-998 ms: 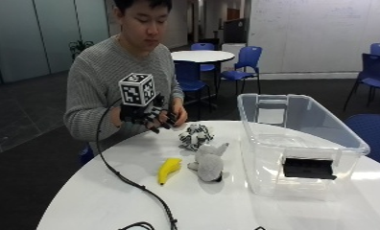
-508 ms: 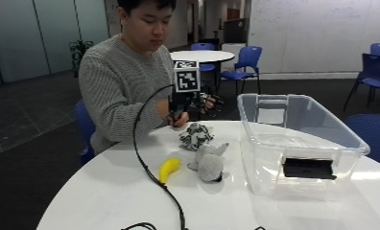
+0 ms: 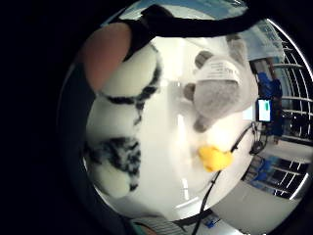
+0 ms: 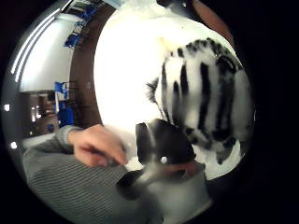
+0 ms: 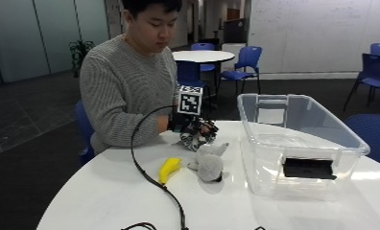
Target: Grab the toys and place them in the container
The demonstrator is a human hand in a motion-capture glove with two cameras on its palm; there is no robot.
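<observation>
banana point(image 5: 170, 169) lay nearest, at 9 o'clock of the grey plush point(image 5: 208, 162) | right hand point(image 5: 191, 129) gripped the zebra point(image 5: 194, 140) just behind them | bin point(image 5: 298, 143) at 3 o'clock | risk: zebra may slip or clip the bin's rim | plush tag unreadable

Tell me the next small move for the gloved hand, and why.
Probably lift the zebra plush toy and carry it to the clear container. The right hand is on the zebra, which fills both palm views, while the grey plush and banana toy wait on the table.
</observation>
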